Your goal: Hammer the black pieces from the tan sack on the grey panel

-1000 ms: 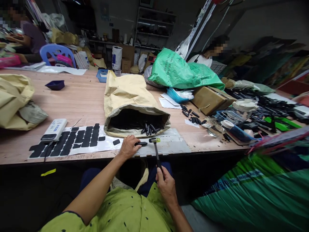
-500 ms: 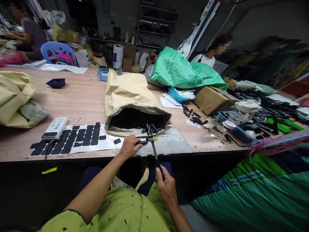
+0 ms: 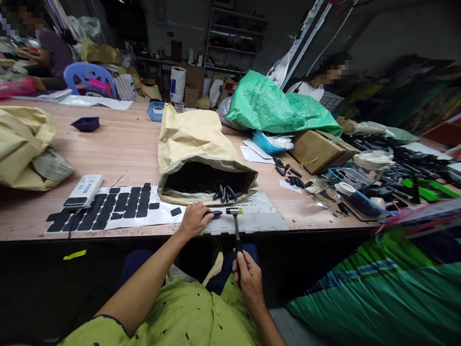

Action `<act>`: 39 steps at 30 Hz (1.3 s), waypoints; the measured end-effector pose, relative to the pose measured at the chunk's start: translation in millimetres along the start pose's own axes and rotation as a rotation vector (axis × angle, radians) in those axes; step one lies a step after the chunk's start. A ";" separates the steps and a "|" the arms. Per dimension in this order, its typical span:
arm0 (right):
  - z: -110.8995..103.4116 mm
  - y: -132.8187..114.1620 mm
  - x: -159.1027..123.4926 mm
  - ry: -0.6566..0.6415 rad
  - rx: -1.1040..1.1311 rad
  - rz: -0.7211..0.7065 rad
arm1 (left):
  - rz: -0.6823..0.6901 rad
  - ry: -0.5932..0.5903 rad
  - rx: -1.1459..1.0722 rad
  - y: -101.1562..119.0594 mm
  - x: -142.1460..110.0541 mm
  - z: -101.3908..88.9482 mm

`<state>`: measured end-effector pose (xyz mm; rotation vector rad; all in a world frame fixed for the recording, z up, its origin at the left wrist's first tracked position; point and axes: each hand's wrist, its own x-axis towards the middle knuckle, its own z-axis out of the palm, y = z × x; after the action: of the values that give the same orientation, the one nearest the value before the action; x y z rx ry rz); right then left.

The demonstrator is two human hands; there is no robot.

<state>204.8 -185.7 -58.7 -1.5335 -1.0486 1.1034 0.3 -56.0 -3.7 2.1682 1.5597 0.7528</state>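
Observation:
My left hand (image 3: 194, 220) is closed on a slim black pen-like piece (image 3: 216, 213), holding it low over the grey plate (image 3: 259, 220) at the table's front edge. In my right hand (image 3: 248, 276) is the dark handle of a small hammer (image 3: 236, 221). The hammer's metal head has a yellow-green end, and a small gap parts it from the tip of the black piece. Just behind, a beige sack (image 3: 196, 132) lies with its mouth toward me; several similar black pieces (image 3: 226, 193) rest in the opening.
Left of the plate, rows of black rounded pads (image 3: 133, 202) lie on a white sheet beside a white device (image 3: 83, 191). On the right are a cardboard box (image 3: 322, 150), a green sack (image 3: 266, 103) and a clear jar (image 3: 372, 163). Two other people sit beyond the table.
The hammer head has shifted right, away from the tip of the black piece. My left hand still holds that piece in nearly the same place.

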 end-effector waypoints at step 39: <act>-1.2 11.4 18.2 0.024 0.150 0.048 | 0.039 0.014 -0.190 5.9 -9.7 -10.7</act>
<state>211.3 -170.6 -72.5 -1.4548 -0.8965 1.1674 -4.2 -67.3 6.1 2.0643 1.3942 0.8920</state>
